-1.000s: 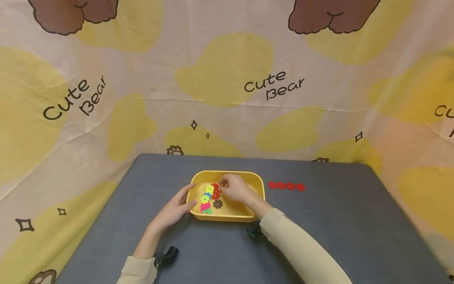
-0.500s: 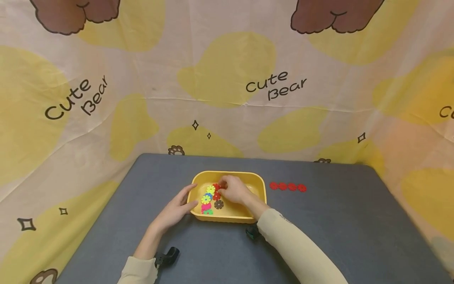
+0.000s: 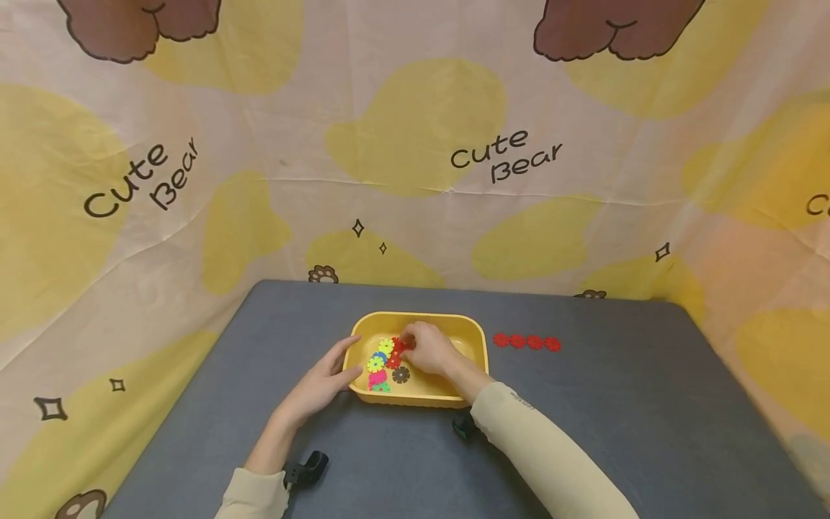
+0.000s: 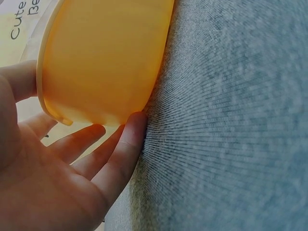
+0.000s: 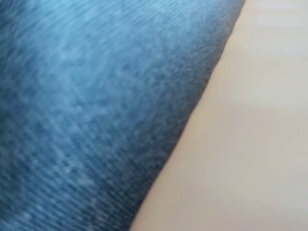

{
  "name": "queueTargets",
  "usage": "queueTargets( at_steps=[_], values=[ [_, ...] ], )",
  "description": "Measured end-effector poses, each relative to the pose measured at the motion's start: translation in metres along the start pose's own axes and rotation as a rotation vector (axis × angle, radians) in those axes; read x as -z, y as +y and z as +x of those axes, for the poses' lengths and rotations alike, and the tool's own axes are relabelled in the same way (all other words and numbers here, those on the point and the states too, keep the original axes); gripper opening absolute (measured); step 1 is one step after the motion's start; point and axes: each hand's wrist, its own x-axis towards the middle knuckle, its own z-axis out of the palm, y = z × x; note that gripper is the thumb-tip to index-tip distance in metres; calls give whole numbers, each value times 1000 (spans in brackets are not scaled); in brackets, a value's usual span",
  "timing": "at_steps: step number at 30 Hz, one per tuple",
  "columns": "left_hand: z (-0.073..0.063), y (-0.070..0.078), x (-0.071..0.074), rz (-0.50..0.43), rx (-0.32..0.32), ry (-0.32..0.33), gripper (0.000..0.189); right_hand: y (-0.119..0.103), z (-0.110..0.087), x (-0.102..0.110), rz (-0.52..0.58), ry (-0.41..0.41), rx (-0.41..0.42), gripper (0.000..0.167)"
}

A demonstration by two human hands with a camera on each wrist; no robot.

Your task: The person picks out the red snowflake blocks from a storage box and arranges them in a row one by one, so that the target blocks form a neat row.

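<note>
A yellow plastic tray (image 3: 441,397) sits on the grey table. My left hand (image 3: 322,378) grips its left end, thumb and index finger over the rim; in the left wrist view the other fingers (image 4: 120,156) rest against the outer wall. My right hand (image 3: 429,348) is inside the tray, its fingertips pinching a red snowflake disc (image 3: 398,344), partly hidden by the fingers. Another red disc (image 3: 393,360) lies just below. Beside them are yellow discs (image 3: 376,363), a blue one (image 3: 381,356), pink (image 3: 377,377) and green (image 3: 381,387) pieces, and a dark brown disc (image 3: 400,375).
Right of the tray, several red discs (image 3: 527,342) lie in a row on the grey table (image 3: 616,404). A printed cloth (image 3: 415,166) hangs behind and at the sides. The right wrist view has only blurred table fabric and a pale surface I cannot identify.
The right hand's fingertips have shifted slightly among the red discs, and the red discs have moved a little. The left hand has kept its place on the tray.
</note>
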Motion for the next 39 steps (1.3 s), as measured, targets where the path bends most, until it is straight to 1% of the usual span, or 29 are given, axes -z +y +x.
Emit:
queueTargets(
  at_steps=[5,12,15,18,24,32,35,39],
  values=[
    [1,1,0,5,-9,2,63,-2,-1,1,-57,-10,1,21],
    [3,2,-1,16,-18,2,64,-2,-4,4,-38,-35,-28,24],
    [3,1,-2,23,-20,4,64,-1,-5,5,-35,-45,-32,26],
    [3,2,-2,11,-20,4,64,-1,-6,6,-35,-51,-29,26],
    [3,4,-2,-23,-16,1,64,-3,-7,10,-56,-63,-17,24],
    [2,2,-2,-3,-24,5,64,-3,-11,12,-76,-78,22,17],
    [1,2,-2,-3,-20,9,63,-2,-14,12,-82,-72,49,17],
    [0,1,-2,0,-18,12,63,1,-16,12,-78,-53,63,20]
  ],
)
